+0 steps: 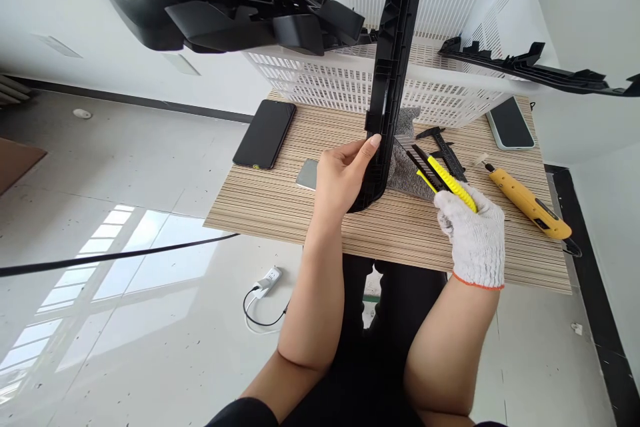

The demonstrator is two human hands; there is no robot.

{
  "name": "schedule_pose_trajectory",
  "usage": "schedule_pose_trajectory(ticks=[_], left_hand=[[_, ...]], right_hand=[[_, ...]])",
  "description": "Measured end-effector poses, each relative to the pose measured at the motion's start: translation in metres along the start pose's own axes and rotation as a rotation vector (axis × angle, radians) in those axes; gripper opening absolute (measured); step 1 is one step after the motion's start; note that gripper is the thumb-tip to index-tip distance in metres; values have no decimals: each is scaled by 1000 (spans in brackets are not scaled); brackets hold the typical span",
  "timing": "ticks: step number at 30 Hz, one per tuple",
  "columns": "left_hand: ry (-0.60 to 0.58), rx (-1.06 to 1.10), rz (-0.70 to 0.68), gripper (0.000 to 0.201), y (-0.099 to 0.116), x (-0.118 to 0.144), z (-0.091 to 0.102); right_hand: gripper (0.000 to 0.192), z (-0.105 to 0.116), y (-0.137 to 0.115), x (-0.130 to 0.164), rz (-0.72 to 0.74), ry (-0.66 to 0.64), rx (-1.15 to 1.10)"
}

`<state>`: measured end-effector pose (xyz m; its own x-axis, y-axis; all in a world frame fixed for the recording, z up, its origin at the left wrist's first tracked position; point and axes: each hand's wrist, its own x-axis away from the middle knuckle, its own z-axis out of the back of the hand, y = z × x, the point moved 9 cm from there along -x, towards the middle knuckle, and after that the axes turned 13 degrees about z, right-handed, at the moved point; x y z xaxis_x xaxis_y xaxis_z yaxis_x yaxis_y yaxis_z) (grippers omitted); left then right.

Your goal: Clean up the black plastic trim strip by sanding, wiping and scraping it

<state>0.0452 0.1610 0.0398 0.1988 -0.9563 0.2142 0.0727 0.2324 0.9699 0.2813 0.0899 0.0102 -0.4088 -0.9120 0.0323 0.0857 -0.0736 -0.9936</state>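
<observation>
Nearest the cam: two forearms, bare left hand (345, 177) w/ fingers curled round the lower end of a long black plastic trim piece (393, 67) standing near upright on the wood-striped table (280, 203), gloved right hand (475, 237) closed on a yellow-black utility knife (443, 180), tip just beside the trim. Counted: 2 phones — black one (265, 133) left, light-cased one (510, 122) right — 1 white basket (450, 73) holding more black parts, 1 grey cloth (407, 167) partly hidden behind the trim, 1 yellow tool (530, 203) far right, 1 small grey plate (307, 175). Trim blocks the basket's middle.
</observation>
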Motion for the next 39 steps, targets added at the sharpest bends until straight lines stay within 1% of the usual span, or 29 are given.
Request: schedule_pose_trajectory(ticks=[3, 6, 7, 10, 11, 14, 17, 18, 21, 22, 24, 25, 28, 29, 32, 33, 36, 39], left_hand=[[-2, 1, -10, 44, 1, 0, 0], [-10, 8, -11, 44, 1, 0, -1], [-14, 11, -8, 44, 1, 0, -1], [-12, 14, 1, 43, 0, 0, 0], [-8, 13, 4, 43, 0, 0, 0], [-6, 6, 13, 44, -1, -1, 0], [-1, 1, 9, 43, -1, -1, 0], [0, 1, 7, 43, -1, -1, 0], [-7, 1, 14, 43, -1, -1, 0], [-6, 0, 14, 43, -1, -1, 0], [-2, 1, 8, 43, 0, -1, 0], [-1, 2, 5, 42, 1, -1, 0], [-1, 1, 11, 45, 0, 0, 0], [-1, -1, 13, 46, 0, 0, 0], [0, -6, 6, 45, 0, 0, 0], [0, -7, 6, 44, 0, -1, 0], [-1, -10, 14, 44, -1, -1, 0], [-1, -19, -3, 44, 0, -2, 0]], right_hand=[[37, -3, 1, -1, -2, -32, 9], [37, 3, -2, -2, 50, 24, -1], [38, 3, -2, -2, 54, 16, 7], [40, -3, 1, -1, 15, -89, 73], [40, -3, 2, -1, 9, -87, 73], [37, 2, 0, -1, 15, -13, 2], [40, -5, 4, 0, -27, -89, 22], [40, -5, 4, 0, -28, -92, 28], [37, 0, 1, -1, 3, -21, -7], [38, -1, 2, -1, -3, -34, -8], [40, -6, 4, 0, -28, -109, 33], [41, -7, 4, 0, -32, -125, 48], [38, -2, 2, -1, -8, -55, 17], [37, -2, 2, 0, -11, -50, 8], [40, -9, 4, 1, -33, -143, 57], [41, -8, 4, 1, -29, -143, 61], [42, -3, 4, 0, -18, -76, 26], [47, -8, 6, 1, -37, -145, 96]])
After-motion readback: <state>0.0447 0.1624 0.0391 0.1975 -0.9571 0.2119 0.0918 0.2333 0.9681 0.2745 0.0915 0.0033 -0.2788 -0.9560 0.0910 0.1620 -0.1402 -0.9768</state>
